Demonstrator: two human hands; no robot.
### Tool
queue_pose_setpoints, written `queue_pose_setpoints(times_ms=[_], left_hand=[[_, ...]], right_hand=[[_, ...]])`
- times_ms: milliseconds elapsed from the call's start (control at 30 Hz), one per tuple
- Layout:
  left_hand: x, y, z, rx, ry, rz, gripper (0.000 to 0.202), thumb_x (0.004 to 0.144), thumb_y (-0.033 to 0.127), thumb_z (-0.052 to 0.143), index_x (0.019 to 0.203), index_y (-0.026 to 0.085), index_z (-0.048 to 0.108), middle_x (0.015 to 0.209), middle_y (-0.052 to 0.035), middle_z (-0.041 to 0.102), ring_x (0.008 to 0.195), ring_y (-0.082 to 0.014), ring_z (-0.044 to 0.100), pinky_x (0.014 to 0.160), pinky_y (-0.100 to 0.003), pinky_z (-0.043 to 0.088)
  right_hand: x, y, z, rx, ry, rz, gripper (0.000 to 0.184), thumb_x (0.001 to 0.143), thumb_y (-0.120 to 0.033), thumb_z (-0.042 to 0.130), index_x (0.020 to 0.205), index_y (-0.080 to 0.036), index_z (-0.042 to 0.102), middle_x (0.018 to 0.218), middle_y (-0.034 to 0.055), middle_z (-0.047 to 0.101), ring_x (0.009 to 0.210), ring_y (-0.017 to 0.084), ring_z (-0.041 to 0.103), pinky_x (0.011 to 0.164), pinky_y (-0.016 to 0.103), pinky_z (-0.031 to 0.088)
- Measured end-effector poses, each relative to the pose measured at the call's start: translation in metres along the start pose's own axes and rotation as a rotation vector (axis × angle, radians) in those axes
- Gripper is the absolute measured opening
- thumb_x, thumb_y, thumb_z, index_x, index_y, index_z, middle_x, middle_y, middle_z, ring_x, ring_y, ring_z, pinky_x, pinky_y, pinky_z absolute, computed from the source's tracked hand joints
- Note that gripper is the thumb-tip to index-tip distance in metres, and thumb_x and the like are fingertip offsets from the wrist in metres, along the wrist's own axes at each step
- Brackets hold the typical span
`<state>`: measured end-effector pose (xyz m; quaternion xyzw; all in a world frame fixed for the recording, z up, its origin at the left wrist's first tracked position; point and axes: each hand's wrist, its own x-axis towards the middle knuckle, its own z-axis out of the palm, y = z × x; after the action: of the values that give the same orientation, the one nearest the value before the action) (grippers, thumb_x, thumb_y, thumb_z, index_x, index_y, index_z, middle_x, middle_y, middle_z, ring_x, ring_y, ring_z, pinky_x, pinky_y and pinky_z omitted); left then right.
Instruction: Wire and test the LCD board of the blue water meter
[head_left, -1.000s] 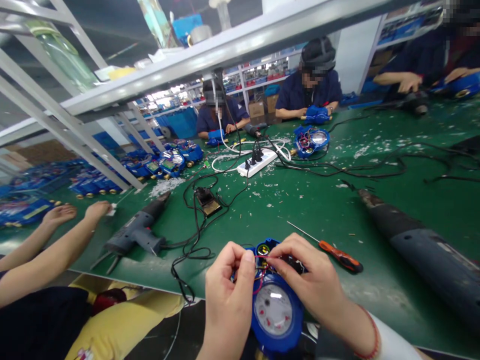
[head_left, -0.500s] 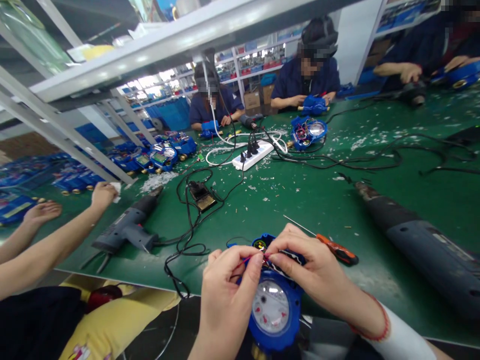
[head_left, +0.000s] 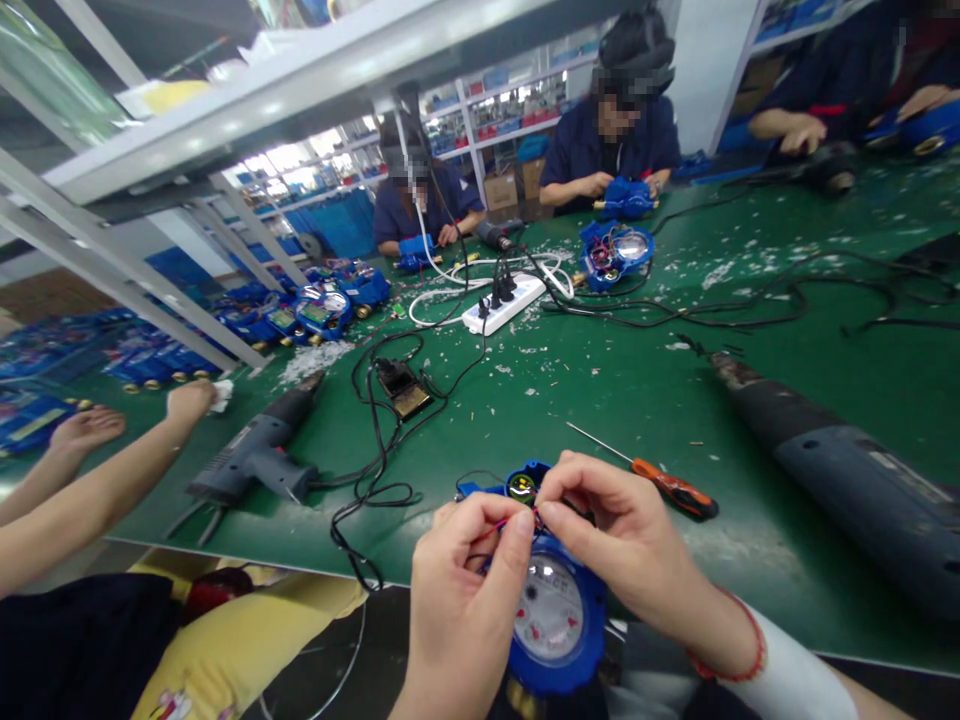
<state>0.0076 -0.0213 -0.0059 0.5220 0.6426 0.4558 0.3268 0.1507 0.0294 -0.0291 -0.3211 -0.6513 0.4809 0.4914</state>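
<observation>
A blue water meter [head_left: 559, 610] with a round white dial sits at the table's front edge, its hinged cover [head_left: 523, 484] tipped back on the far side. Above the dial, my left hand [head_left: 472, 570] pinches a thin red wire [head_left: 491, 530] between thumb and forefinger. My right hand [head_left: 607, 520] is closed in a pinch right beside it, fingertips nearly touching the left ones, on thin wires that the fingers mostly hide. Just beyond my right hand lies a screwdriver [head_left: 675, 487] with an orange and black handle.
A heat gun [head_left: 255, 450] lies at left and another [head_left: 832, 470] at right. Black cables [head_left: 382, 440] run to a white power strip [head_left: 504, 305]. More blue meters [head_left: 322, 310] stand at back left. Co-workers sit opposite; a neighbour's arms [head_left: 97, 490] reach in from the left.
My hands stay pinched over the meter, having shifted slightly, and more of the cover's inside shows. The neighbour's hand with a white scrap at left has moved a little left and down.
</observation>
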Motion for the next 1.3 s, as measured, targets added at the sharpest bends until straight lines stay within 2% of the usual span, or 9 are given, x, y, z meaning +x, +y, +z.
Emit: queue_pose_setpoints(times_ms=[433, 700, 800, 900, 967, 1067, 1167, 1233, 1300], left_hand=[[-0.002, 0.005, -0.003, -0.106, 0.029, -0.026, 0.02, 0.081, 0.033, 0.066, 0.069, 0.017, 0.066, 0.056, 0.0007, 0.062, 0.051, -0.0105, 0.055, 0.048, -0.016, 0.045], [-0.004, 0.002, -0.003, -0.155, 0.103, -0.057, 0.023, 0.079, 0.037, 0.068, 0.068, 0.017, 0.067, 0.056, 0.0011, 0.061, 0.052, -0.0098, 0.054, 0.048, -0.015, 0.043], [-0.003, 0.002, -0.003, -0.154, 0.077, -0.054, 0.022, 0.079, 0.037, 0.068, 0.069, 0.017, 0.067, 0.057, 0.0007, 0.062, 0.052, -0.0102, 0.055, 0.048, -0.015, 0.043], [-0.001, 0.002, -0.005, -0.121, 0.015, -0.031, 0.023, 0.081, 0.037, 0.066, 0.069, 0.017, 0.066, 0.058, 0.0, 0.062, 0.052, -0.0113, 0.055, 0.048, -0.017, 0.043], [-0.001, 0.003, -0.007, -0.1, -0.001, -0.015, 0.024, 0.082, 0.036, 0.065, 0.068, 0.017, 0.065, 0.058, 0.0006, 0.059, 0.052, -0.0111, 0.052, 0.048, -0.017, 0.041], [-0.001, 0.003, -0.01, -0.095, -0.026, 0.026, 0.025, 0.083, 0.034, 0.063, 0.065, 0.017, 0.06, 0.057, 0.0026, 0.053, 0.053, -0.0102, 0.047, 0.049, -0.018, 0.038], [0.0, 0.003, -0.013, -0.132, -0.013, 0.095, 0.028, 0.087, 0.032, 0.058, 0.063, 0.018, 0.056, 0.058, 0.0037, 0.047, 0.055, -0.0102, 0.043, 0.052, -0.018, 0.036], [0.003, 0.003, -0.016, -0.143, 0.008, 0.138, 0.027, 0.089, 0.03, 0.057, 0.064, 0.019, 0.057, 0.059, 0.0037, 0.046, 0.057, -0.0104, 0.044, 0.053, -0.019, 0.036], [0.007, 0.005, -0.018, -0.114, -0.005, 0.17, 0.025, 0.088, 0.028, 0.058, 0.066, 0.019, 0.061, 0.061, 0.0031, 0.05, 0.058, -0.0107, 0.046, 0.054, -0.02, 0.037]], right_hand=[[-0.002, -0.006, 0.002, 0.471, 0.083, 0.152, 0.019, 0.096, -0.032, 0.052, 0.084, -0.018, 0.05, 0.074, -0.0003, 0.063, 0.064, 0.007, 0.053, 0.061, 0.016, 0.043], [0.016, 0.011, -0.04, 0.181, 0.737, 0.017, 0.005, 0.089, -0.02, 0.055, 0.087, -0.019, 0.051, 0.069, -0.0021, 0.051, 0.055, 0.008, 0.042, 0.049, 0.019, 0.033], [0.011, 0.006, -0.036, -0.069, 0.533, -0.028, 0.018, 0.085, -0.015, 0.058, 0.102, -0.021, 0.056, 0.089, 0.0028, 0.058, 0.073, 0.012, 0.053, 0.062, 0.023, 0.043], [0.003, -0.004, -0.014, -0.246, 0.076, -0.241, 0.006, 0.091, -0.02, 0.057, 0.09, -0.019, 0.062, 0.086, 0.0045, 0.063, 0.084, 0.016, 0.056, 0.074, 0.029, 0.046], [0.002, -0.008, 0.0, -0.201, -0.06, -0.327, 0.013, 0.092, -0.021, 0.056, 0.082, -0.017, 0.063, 0.081, 0.004, 0.065, 0.082, 0.017, 0.057, 0.074, 0.03, 0.046], [0.004, -0.003, 0.004, 0.001, -0.032, -0.162, 0.018, 0.091, -0.02, 0.057, 0.076, -0.016, 0.065, 0.076, 0.0034, 0.067, 0.075, 0.015, 0.059, 0.07, 0.027, 0.047], [0.009, 0.004, -0.007, 0.197, 0.187, 0.091, 0.019, 0.088, -0.028, 0.062, 0.074, -0.016, 0.067, 0.074, 0.0029, 0.066, 0.063, 0.011, 0.056, 0.059, 0.022, 0.046], [0.013, 0.005, -0.014, 0.222, 0.33, 0.135, 0.025, 0.088, -0.034, 0.062, 0.07, -0.016, 0.066, 0.07, 0.002, 0.065, 0.058, 0.01, 0.052, 0.054, 0.02, 0.043], [0.015, 0.001, -0.016, 0.16, 0.276, 0.076, 0.034, 0.093, -0.038, 0.054, 0.068, -0.017, 0.064, 0.071, 0.0031, 0.066, 0.064, 0.011, 0.057, 0.06, 0.02, 0.046]])
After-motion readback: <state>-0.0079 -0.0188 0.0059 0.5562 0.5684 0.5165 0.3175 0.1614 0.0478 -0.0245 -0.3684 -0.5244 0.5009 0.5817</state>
